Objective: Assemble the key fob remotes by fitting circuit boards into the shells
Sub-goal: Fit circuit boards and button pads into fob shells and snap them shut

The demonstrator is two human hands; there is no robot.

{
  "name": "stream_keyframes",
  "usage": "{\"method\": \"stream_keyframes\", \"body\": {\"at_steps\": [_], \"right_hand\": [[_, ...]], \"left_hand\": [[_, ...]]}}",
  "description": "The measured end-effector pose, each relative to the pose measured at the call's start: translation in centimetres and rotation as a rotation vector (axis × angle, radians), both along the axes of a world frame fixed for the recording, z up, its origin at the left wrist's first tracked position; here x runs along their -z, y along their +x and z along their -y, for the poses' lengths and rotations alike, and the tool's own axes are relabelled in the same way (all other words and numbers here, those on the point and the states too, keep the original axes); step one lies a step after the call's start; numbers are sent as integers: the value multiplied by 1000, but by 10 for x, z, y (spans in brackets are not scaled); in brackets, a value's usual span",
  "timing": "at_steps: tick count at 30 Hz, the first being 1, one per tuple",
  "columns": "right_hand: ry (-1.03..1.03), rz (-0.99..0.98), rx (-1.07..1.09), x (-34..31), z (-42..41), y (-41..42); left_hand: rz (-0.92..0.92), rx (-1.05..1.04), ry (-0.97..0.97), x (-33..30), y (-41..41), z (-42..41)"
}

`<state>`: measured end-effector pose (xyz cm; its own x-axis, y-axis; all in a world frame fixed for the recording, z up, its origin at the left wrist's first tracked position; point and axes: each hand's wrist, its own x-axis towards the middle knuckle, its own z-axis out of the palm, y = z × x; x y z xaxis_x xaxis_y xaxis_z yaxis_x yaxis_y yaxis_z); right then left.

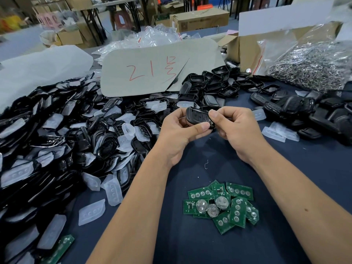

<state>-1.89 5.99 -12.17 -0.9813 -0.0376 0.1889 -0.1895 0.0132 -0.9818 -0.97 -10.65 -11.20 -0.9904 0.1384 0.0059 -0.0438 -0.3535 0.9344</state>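
Key fob (198, 116) pinched by left hand (180, 134) and right hand (235, 126) (underside hidden).

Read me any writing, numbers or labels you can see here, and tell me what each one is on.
"21", followed by a red handwritten character I can't make out: on the grey card propped behind the shells.
Printing and a square code on the brown carton at the back: too blurred to read.
Markings on the green circuit boards: too small to read.
Symbols on the key fob held by both hands: not legible.
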Motion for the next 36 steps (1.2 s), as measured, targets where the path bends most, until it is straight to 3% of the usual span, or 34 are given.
{"method": "stream_keyframes", "body": {"at_steps": [9, 18, 36], "right_hand": [[-66, 53, -33, 0, 2, 0], [-208, 117, -182, -3, -5, -1], [-197, 58, 4, -2, -1, -1]], "left_hand": [[-86, 31, -7, 0, 1, 2], [-99, 181, 115, -6, -1, 17], [-32, -14, 48, 0, -5, 9]]}}
